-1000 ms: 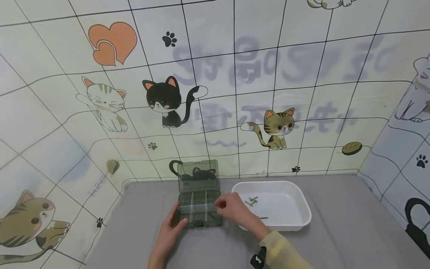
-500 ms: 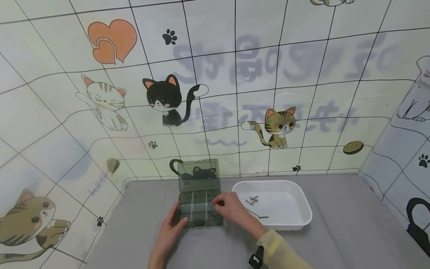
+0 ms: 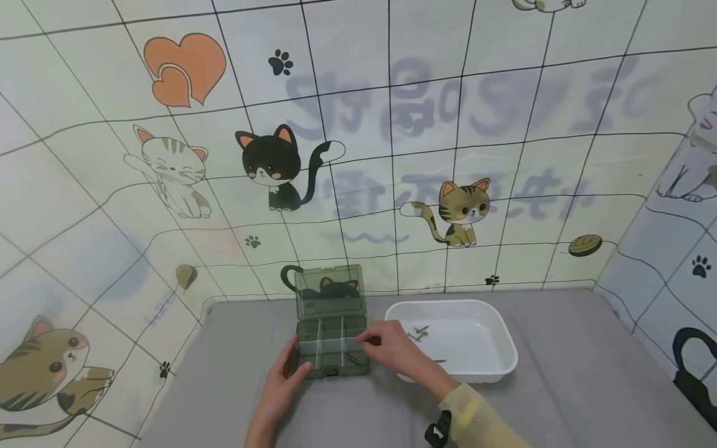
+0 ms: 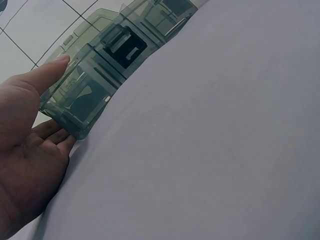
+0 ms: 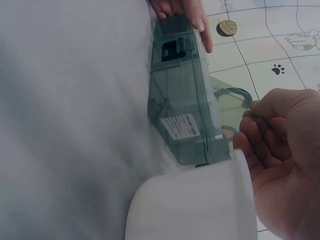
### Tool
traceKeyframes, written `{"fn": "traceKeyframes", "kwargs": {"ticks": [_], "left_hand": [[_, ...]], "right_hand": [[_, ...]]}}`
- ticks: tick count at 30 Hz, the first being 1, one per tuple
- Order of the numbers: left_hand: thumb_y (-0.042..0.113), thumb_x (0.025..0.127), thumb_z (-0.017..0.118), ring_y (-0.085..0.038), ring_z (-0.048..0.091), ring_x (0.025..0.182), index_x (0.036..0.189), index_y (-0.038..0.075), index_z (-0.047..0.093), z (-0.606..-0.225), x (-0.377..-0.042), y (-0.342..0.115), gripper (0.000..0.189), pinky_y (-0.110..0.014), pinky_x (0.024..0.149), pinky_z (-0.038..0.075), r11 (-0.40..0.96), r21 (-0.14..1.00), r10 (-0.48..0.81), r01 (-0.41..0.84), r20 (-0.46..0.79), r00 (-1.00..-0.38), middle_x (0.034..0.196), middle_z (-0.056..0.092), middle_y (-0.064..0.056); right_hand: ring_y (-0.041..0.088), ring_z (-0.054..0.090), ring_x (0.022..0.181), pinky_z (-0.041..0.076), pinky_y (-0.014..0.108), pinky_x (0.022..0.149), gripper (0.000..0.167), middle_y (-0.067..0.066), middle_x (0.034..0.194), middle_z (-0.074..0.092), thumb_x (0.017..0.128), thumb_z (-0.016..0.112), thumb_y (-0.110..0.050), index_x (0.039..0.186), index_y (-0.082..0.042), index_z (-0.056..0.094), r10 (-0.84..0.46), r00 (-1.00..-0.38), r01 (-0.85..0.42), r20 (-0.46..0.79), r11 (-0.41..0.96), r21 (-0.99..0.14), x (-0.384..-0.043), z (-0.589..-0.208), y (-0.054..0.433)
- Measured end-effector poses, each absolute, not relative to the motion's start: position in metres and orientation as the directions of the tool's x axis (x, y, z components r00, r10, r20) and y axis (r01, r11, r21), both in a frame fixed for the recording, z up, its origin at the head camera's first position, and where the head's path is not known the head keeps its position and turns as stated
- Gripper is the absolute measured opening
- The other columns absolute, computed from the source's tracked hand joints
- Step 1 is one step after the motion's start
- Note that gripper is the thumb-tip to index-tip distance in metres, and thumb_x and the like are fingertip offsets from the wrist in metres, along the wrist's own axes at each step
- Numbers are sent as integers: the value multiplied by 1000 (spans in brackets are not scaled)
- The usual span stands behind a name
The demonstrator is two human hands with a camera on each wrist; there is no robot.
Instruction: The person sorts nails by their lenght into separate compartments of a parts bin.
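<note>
A green see-through compartment box [image 3: 307, 374] stands with its lid [image 3: 307, 308] raised at the back. My left hand [image 3: 284, 381] grips its left end, thumb on the front edge, fingers against the side in the left wrist view. Several screws [image 3: 354, 359] lie in the front right compartment. Just above the box's right side, my right hand [image 3: 396, 350] has its thumb and forefinger tips together. In the right wrist view a tiny brass-coloured bit, seemingly a screw [image 5: 251, 104], shows at those fingertips; most of it is hidden.
A white tray [image 3: 476, 333] stands to the right of the box, partly behind my right forearm. Loose screws [image 3: 421, 333] lie in its left part, with another screw [image 3: 440, 361] near the wrist. Patterned sheeting [image 3: 358, 249] rises behind the grey cloth [image 3: 554, 373].
My right hand dips slightly left over the box, then shifts back right. The screws in the front right compartment now lie flatter. My left hand stays on the box.
</note>
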State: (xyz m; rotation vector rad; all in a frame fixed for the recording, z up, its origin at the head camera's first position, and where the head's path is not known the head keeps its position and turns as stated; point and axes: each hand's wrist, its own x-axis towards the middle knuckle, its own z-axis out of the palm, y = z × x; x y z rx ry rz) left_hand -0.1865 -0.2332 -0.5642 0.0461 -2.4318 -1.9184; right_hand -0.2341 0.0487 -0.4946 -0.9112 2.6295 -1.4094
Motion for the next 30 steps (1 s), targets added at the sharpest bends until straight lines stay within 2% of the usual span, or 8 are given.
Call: {"fn": "traceKeyframes", "kwargs": {"ticks": [8, 13, 23, 30], "left_hand": [[20, 99, 71, -37, 14, 155, 162, 11, 32, -565, -187, -233, 74, -50, 122, 22, 233, 972, -50, 3, 15, -999, 168, 23, -15], [20, 99, 71, -37, 13, 155, 161, 10, 32, -565, -187, -233, 74, -51, 122, 21, 238, 971, -55, 10, 24, -998, 168, 23, -15], [18, 99, 71, -38, 14, 155, 161, 9, 32, -565, -187, -232, 74, -52, 121, 22, 242, 970, -56, 19, 33, -998, 167, 23, -16], [20, 99, 72, -38, 13, 155, 161, 9, 32, -565, -188, -233, 75, -52, 122, 22, 251, 968, -59, -1, 15, -998, 168, 23, -16]], "right_hand": [[9, 65, 83, 56, 25, 71, 22, 7, 98, 74, 93, 62, 4, 104, -5, 80, -496, -818, -513, 290, 403, -758, -235, -495, 68], [10, 66, 81, 57, 25, 71, 20, 11, 97, 74, 92, 64, 5, 102, -2, 79, -472, -818, -530, 329, 397, -749, -237, -496, 83], [6, 63, 80, 56, 26, 72, 13, 0, 92, 73, 89, 71, -1, 98, -7, 79, -433, -858, -475, 276, 466, -746, -239, -509, 111], [8, 64, 81, 56, 26, 74, 14, 3, 94, 74, 87, 72, 1, 99, -3, 78, -446, -866, -452, 227, 501, -738, -244, -516, 126]]}}
